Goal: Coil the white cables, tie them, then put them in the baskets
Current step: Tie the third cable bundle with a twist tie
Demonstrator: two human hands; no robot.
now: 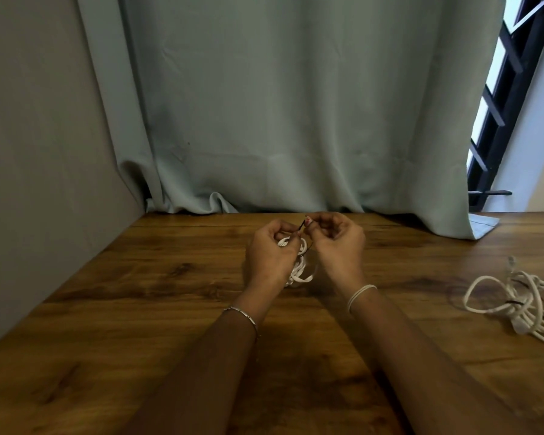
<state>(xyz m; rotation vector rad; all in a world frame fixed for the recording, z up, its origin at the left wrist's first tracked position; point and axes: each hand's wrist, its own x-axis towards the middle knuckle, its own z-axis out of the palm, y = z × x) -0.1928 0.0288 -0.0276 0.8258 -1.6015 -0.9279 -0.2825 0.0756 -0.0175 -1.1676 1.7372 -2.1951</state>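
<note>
Left hand (269, 255) fingers curled round coiled white cable (300, 273), right hand (338, 246) fingers pinching thin dark tie (300, 229)

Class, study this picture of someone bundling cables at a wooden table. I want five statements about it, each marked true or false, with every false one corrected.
1. The left hand grips a coiled white cable while the right hand pinches a thin dark tie. True.
2. A second white cable lies loose on the table, to the right of the hands. True.
3. A basket stands on the table beside the hands. False: no basket is in view.
4. The curtain behind the table is bright red. False: it is a pale grey-green.
5. The left wrist wears a thin metal bracelet. True.
</note>
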